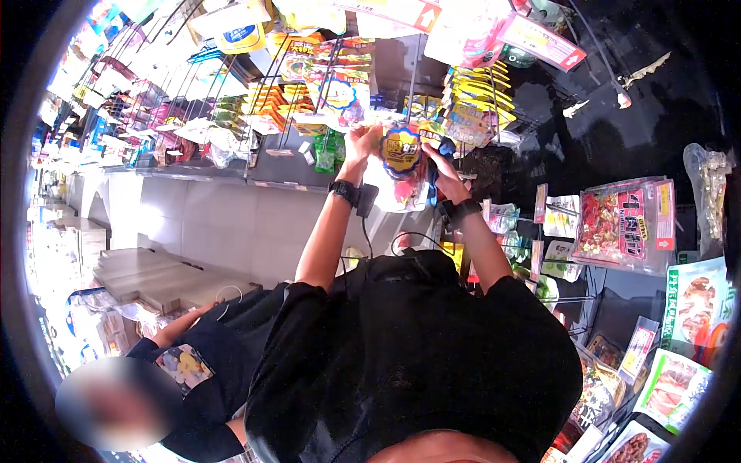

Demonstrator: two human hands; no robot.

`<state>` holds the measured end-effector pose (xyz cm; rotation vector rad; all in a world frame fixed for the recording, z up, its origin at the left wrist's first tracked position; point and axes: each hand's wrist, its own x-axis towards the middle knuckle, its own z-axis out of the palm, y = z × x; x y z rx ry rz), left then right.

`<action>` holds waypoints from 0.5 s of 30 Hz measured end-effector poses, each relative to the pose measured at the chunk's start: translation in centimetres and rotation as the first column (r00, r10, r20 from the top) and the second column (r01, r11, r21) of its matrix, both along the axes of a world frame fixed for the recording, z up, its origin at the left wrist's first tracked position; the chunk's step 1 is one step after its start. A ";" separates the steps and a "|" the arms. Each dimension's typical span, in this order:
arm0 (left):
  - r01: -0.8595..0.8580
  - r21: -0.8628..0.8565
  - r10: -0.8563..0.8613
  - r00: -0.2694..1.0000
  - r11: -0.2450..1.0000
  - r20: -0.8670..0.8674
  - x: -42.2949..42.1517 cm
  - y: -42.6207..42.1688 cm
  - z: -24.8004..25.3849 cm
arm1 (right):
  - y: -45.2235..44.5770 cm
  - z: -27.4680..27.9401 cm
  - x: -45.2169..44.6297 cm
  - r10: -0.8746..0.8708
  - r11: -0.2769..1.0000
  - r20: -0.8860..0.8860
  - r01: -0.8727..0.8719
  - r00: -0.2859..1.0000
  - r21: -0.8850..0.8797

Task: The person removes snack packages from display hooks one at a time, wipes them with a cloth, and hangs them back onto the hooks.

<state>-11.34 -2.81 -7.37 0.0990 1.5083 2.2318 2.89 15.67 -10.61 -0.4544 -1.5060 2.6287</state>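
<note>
A clear snack bag (402, 185) with a round yellow and blue label hangs upright in front of the shelf, between my hands. My left hand (361, 145) is closed on its upper left edge. Along the bag's right edge, my right hand (446, 176) has its thumb and fingers against the packaging. Glare washes out part of the bag, so its contents are hard to make out; something pink shows low inside. Both wrists wear dark bands, and a small black box with a cable sits beside the left one.
Hanging yellow snack packs (482, 96) are just right of the bag, orange packs (282, 100) to the left. Metal hooks stick out overhead. On the right hangs a large red-printed bag (624, 224). A person in dark clothes (204, 370) is close at lower left, near stacked boxes (143, 270).
</note>
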 end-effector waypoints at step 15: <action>-0.136 -0.011 0.133 0.979 0.991 -0.155 -8.4 8.0 2.1 | 0.1 -1.6 8.7 -0.172 0.883 -0.031 0.169 0.985 0.438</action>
